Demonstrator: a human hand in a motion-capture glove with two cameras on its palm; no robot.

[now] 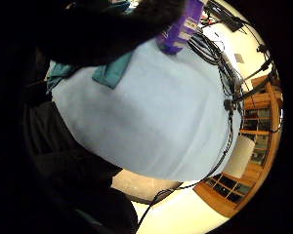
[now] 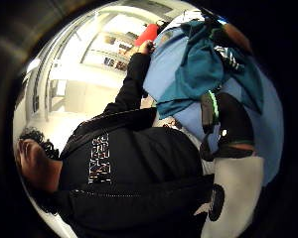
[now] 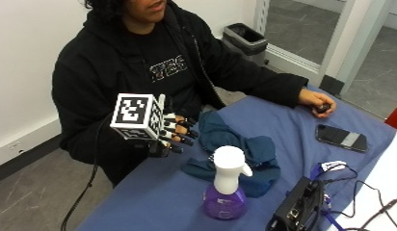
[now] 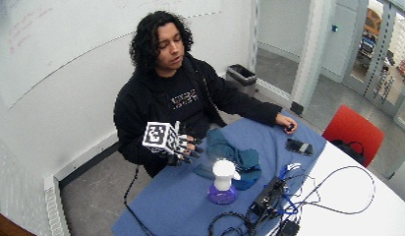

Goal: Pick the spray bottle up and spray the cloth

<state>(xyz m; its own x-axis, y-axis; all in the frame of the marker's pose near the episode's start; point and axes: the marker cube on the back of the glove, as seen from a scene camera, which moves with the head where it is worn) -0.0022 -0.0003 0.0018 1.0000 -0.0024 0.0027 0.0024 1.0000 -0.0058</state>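
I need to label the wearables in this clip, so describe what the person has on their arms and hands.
Both arms are in the long sleeves of a black hoodie with a pale printed mark on the chest. The right hand wears a black glove with black straps across the fingers; the fingertips show bare. The left hand, resting on the blue tablecloth, wears no glove.

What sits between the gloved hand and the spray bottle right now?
Only bare blue tablecloth in the outside view. The right hand hovers apart from the spray bottle; the teal cloth lies beyond that gap.
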